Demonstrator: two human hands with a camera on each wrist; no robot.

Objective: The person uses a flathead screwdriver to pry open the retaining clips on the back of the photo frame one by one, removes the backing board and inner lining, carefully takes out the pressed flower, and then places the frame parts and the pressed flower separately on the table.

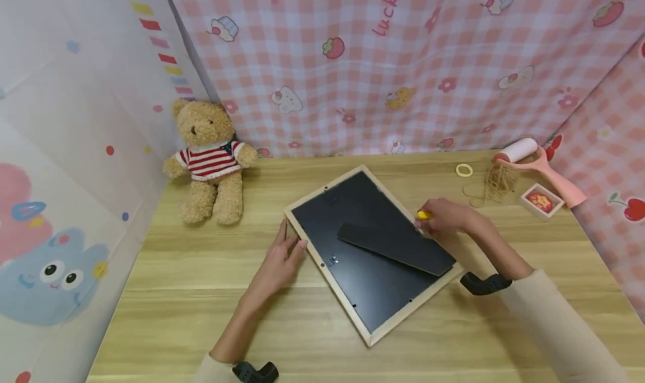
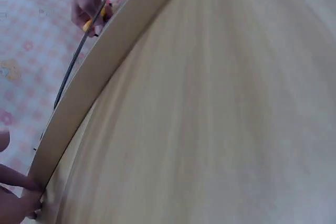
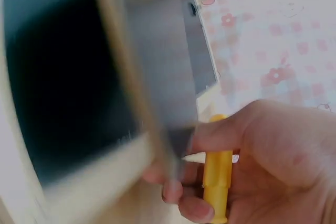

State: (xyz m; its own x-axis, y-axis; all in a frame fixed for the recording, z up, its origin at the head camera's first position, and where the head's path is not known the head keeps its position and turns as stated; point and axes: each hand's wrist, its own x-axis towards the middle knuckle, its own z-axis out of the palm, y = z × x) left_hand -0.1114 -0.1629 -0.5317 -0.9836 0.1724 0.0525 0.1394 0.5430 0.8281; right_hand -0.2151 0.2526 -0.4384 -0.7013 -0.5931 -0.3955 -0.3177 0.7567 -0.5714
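Picture frame [image 1: 370, 251] face down on wooden table [image 1: 191, 293], right of teddy bear [image 1: 210, 160]; black stand flap [image 1: 395, 247] across its back. Left hand [image 1: 282, 257] at frame's left edge, fingers straight, close together, touching rim. Right hand [image 1: 445, 216] at frame's right edge, fingers curled round yellow tool [image 3: 218, 169]

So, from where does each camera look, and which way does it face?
Head: above, facing down at the table; shows the picture frame, left hand and right hand.
Left wrist: low on the table, looking along the frame's edge; fingers touch it.
Right wrist: close by the frame; fingers hold a yellow tool.
All three views share the frame; each shows the yellow tool.
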